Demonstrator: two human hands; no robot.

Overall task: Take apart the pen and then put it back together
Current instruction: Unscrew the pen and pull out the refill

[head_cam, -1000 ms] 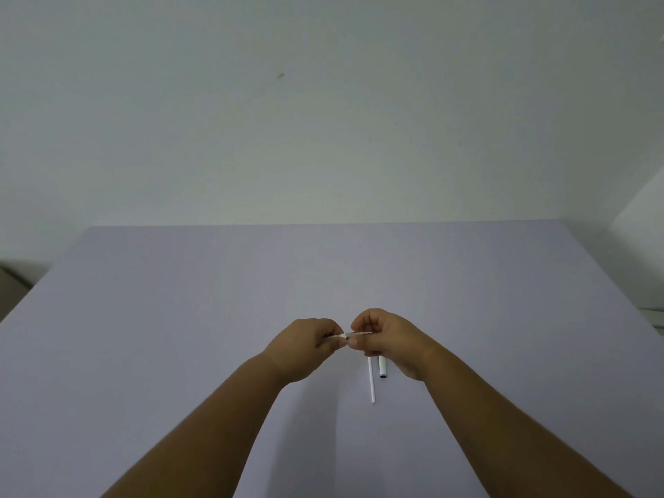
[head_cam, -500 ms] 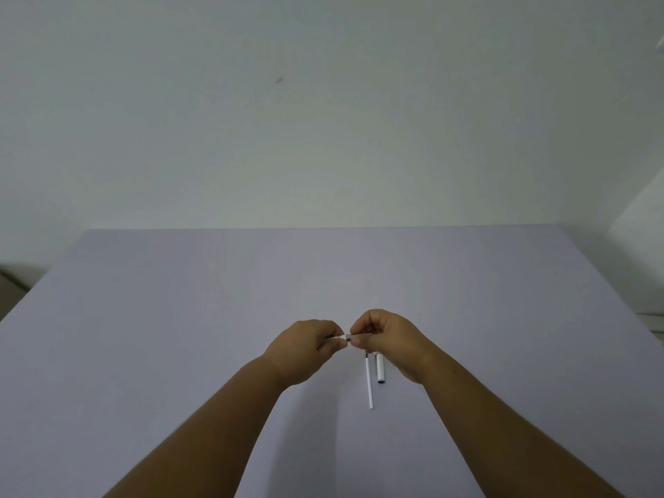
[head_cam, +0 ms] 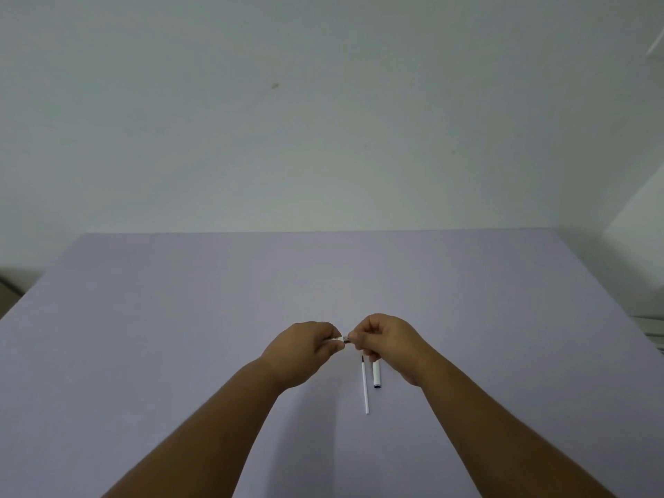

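My left hand (head_cam: 301,350) and my right hand (head_cam: 386,341) meet above the middle of the lavender table (head_cam: 179,318). Between their fingertips shows a short stretch of the white pen barrel (head_cam: 339,339) with a dark end toward the right hand. Each hand pinches one end of it; most of the piece is hidden inside the fingers. On the table just below my right hand lie a thin white refill (head_cam: 365,386) with a dark tip and a short white cap (head_cam: 376,375) with a dark end, side by side.
A pale wall stands behind the table's far edge (head_cam: 323,232). A white object (head_cam: 639,224) sits off the right side, and the floor shows at the far left.
The view has shifted down slightly, so more of the refill and cap shows below my right hand. The hands stay together on the pen barrel.
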